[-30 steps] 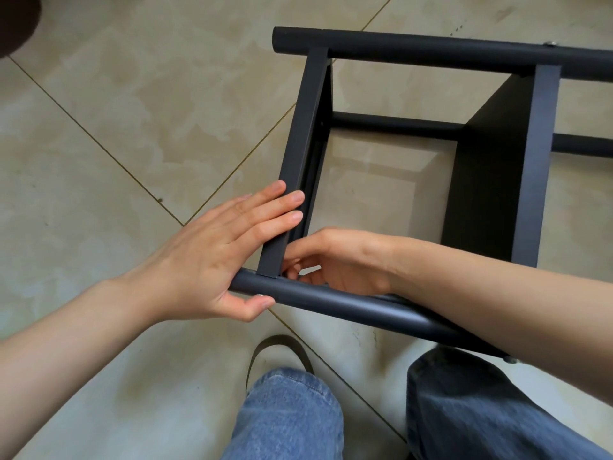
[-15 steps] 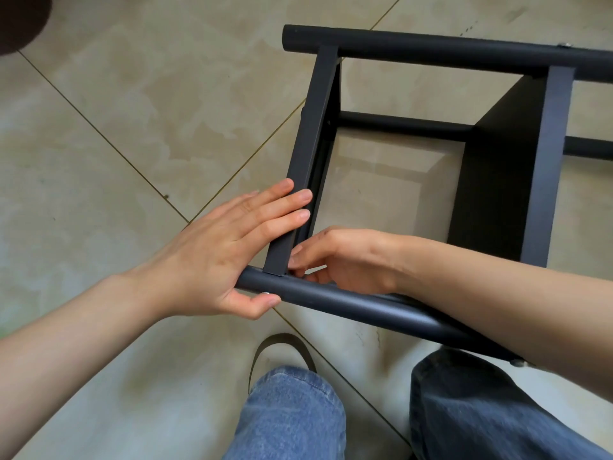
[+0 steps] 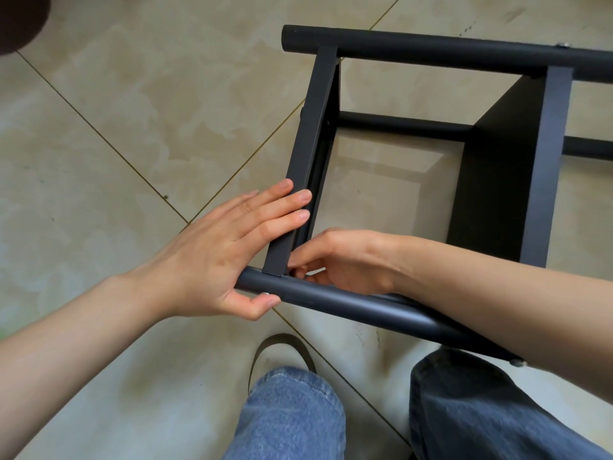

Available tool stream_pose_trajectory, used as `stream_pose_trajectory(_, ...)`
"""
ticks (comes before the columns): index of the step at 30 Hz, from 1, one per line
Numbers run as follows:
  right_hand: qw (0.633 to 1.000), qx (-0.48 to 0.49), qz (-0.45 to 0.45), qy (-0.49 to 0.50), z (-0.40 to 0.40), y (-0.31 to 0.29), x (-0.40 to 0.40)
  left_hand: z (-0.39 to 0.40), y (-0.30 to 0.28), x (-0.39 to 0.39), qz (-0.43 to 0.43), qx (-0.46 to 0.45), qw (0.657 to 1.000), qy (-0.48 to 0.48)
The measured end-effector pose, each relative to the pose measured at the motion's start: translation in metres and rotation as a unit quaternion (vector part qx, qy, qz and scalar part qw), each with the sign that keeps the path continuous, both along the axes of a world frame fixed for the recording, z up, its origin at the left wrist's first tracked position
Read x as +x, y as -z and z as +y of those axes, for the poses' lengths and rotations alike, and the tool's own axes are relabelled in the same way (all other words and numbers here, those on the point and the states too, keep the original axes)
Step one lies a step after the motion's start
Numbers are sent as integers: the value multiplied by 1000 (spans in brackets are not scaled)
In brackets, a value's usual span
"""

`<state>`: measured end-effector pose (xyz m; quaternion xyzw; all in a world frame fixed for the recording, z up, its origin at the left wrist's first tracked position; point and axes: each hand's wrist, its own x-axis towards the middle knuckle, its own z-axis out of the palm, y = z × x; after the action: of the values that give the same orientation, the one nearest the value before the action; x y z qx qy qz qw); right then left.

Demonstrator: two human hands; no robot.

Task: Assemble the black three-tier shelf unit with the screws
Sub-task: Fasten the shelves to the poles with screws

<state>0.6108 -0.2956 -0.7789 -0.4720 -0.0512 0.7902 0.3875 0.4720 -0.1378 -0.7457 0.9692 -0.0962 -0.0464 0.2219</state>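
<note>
The black shelf unit [image 3: 497,58] lies on its side on the tiled floor, round poles running left to right and flat shelf boards across them. My left hand [image 3: 215,257] grips the near pole [image 3: 348,302] at its left end, fingers flat on the edge of the end shelf board [image 3: 313,127], thumb under the pole beside a silver screw head [image 3: 264,294]. My right hand [image 3: 345,260] reaches inside the frame at the joint of that board and the near pole, fingertips pinched together there; what they pinch is hidden. A second shelf board [image 3: 517,180] stands to the right.
Beige floor tiles with thin dark grout lines surround the unit. My knees in blue jeans [image 3: 292,416] are at the bottom, with a sandal strap [image 3: 282,341] showing. Another screw head [image 3: 516,362] sticks out of the near pole at the right. A dark round object [image 3: 20,21] sits top left.
Both hands keep their hold at the corner joint; the view has drifted slightly, and my right fingertips have shifted a little at the joint.
</note>
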Motion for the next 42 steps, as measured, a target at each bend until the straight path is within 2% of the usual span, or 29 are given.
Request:
stream_pose_trajectory(9, 1000, -17, 0, -4, -1, -4, -1, 1, 1, -1, 5, 1, 1000, 0)
stream_pose_trajectory(15, 999, -10, -36, 7, 3, -7, -6, 3, -1, -1, 13, -5, 1000, 2)
stream_pose_trajectory(18, 1000, 5, -9, 24, 1, -8, -6, 2, -2, 0, 18, -11, 1000, 1)
stream_pose_trajectory(26, 1000, 16, -7, 25, -3, -7, -7, 2, -1, 0, 17, -10, 1000, 0)
stream_pose_trajectory(35, 996, 21, -71, 41, -2, -8, -6, 2, 0, 0, 12, -9, 1000, 2)
stream_pose_trajectory(42, 998, 44, 26, 44, -5, 0, -4, 2, 1, -1, 7, -6, 1000, 4)
